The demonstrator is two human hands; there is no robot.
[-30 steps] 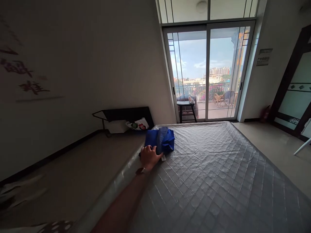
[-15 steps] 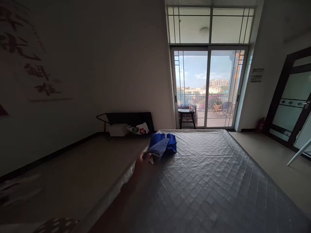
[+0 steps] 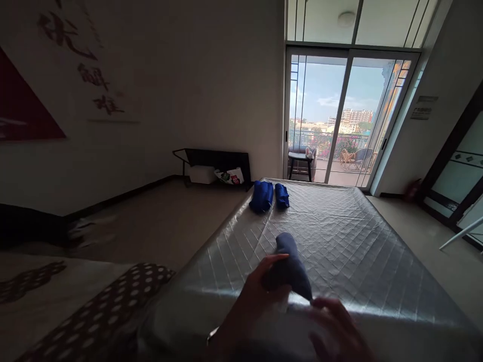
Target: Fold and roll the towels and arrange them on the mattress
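Over silver quilted mattress (image 3: 339, 251) — left hand (image 3: 254, 294) curled round grey-blue cloth (image 3: 287, 246), far end poking out past fingers, near end down by right hand (image 3: 335, 322). Right fingertips at cloth's tip, dim and blurred — can't tell if pinching. Beyond fingers, well apart: larger blue bundle (image 3: 261, 196), smaller blue bundle (image 3: 282, 196) just beside it. Off to left of fingers, brown polka-dot fabric (image 3: 101, 306).

Looks like a soft grey-blue cloth (image 3: 292, 271), bunched narrow; slants from rounded far end to tapered near end, gripped in the left hand (image 3: 256, 286), touching the blurred right hand (image 3: 337, 322), above the silvery quilted mattress (image 3: 339, 246).
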